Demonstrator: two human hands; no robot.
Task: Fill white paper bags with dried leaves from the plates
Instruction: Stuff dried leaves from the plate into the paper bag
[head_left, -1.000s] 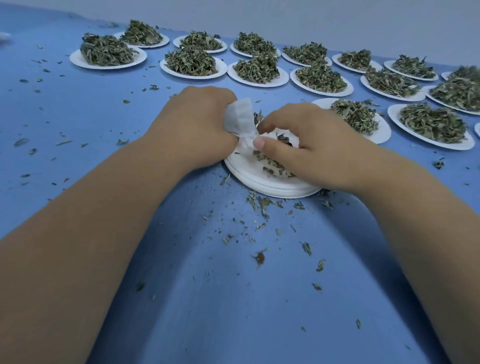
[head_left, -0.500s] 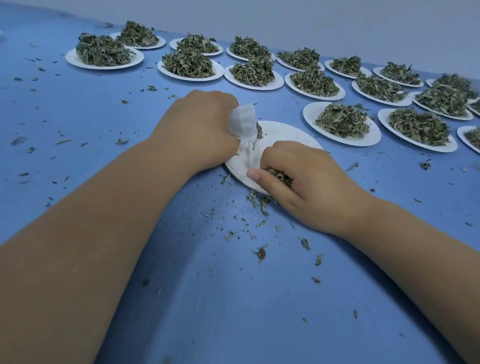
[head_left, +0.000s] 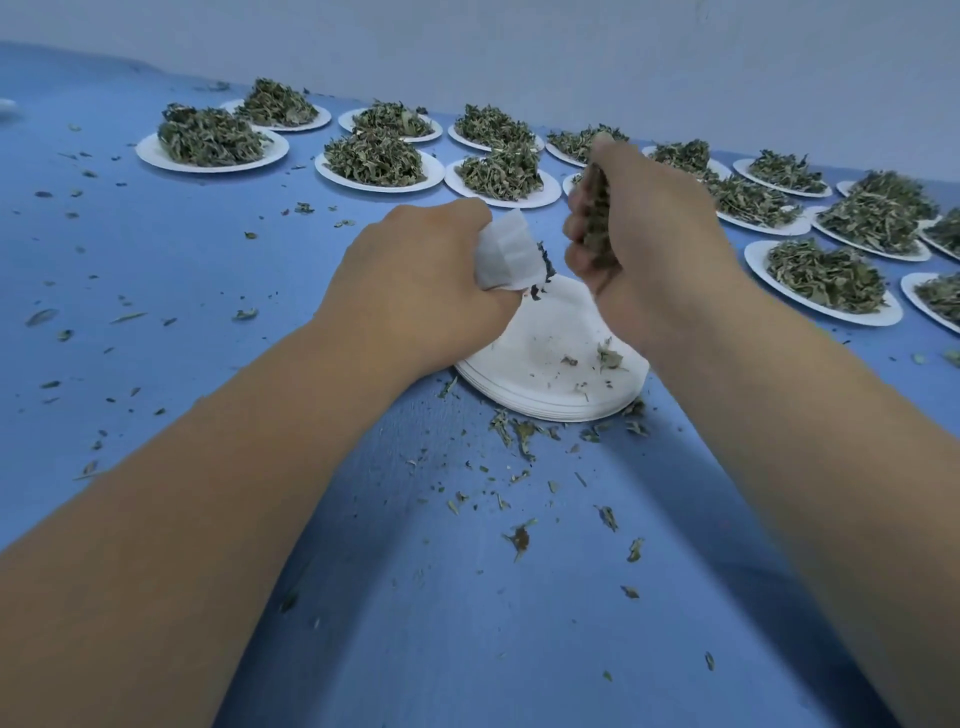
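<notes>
Moved: right hand (head_left: 649, 244) is up off the stack (head_left: 545, 384) since half a second ago, now raised beside the bag (head_left: 506, 254); left hand (head_left: 415, 280) sits much where it was.
Right hand: fingers curled round a clump of leaves (head_left: 595, 218), which shows between fingers and palm. It is held above the far part of the stack, just right of the bag's mouth and apart from it.
Left hand: fist closed round the bag's lower part, knuckles up, at the stack's left edge.
Bag: white paper. Its upper part sticks out of the fist, tilted toward the right hand, and dark leaf bits show at the open end.
Stack: white paper plates near the table's middle. The top one is nearly bare, with a few scraps on it.
Plates (head_left: 156, 156): two rows along the far side, each heaped with dried leaves. The right hand hides part of one.
Table (head_left: 467, 597): blue, strewn with crumbs (head_left: 519, 436), thickest just in front of the stack.
Wall (head_left: 519, 52): pale, behind the far row.
</notes>
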